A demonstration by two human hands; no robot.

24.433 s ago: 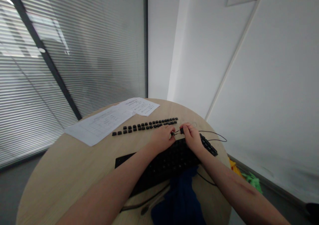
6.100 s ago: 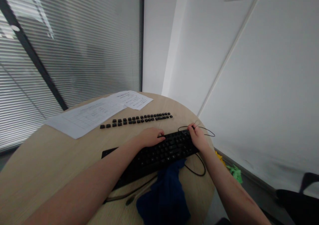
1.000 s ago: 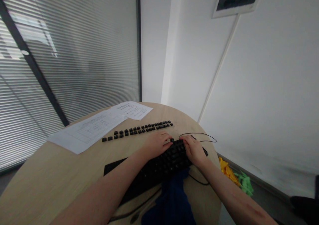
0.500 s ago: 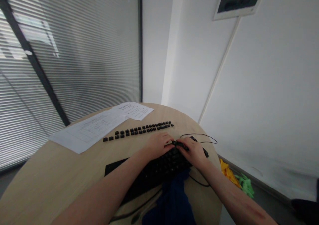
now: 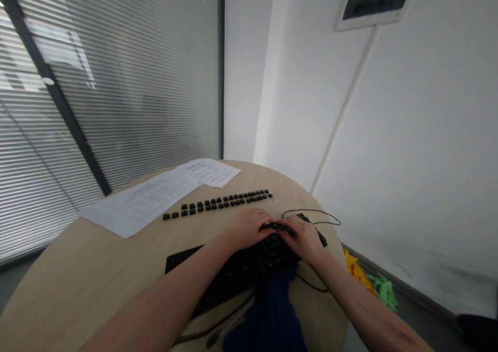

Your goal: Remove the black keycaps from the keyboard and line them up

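A black keyboard (image 5: 233,266) lies slantwise on the round wooden table (image 5: 97,274). My left hand (image 5: 249,228) and my right hand (image 5: 302,239) rest on its far right part. Their curled fingertips meet over the keyboard's far row. Both hands are closed, and what lies under the fingertips is hidden. Beyond the hands, a row of several loose black keycaps (image 5: 218,204) stretches across the table. A thin black cable (image 5: 311,211) loops just past my right hand.
Two printed paper sheets (image 5: 143,202) (image 5: 212,171) lie at the table's far left. A dark blue cloth (image 5: 268,315) hangs at the near edge, over the keyboard's front. Yellow and green things (image 5: 369,282) lie on the floor to the right. Window blinds and white walls stand behind.
One second ago a small black keycap showed at my left fingertips. Both hands have since closed together over the keyboard's far row. The keycap no longer shows apart.
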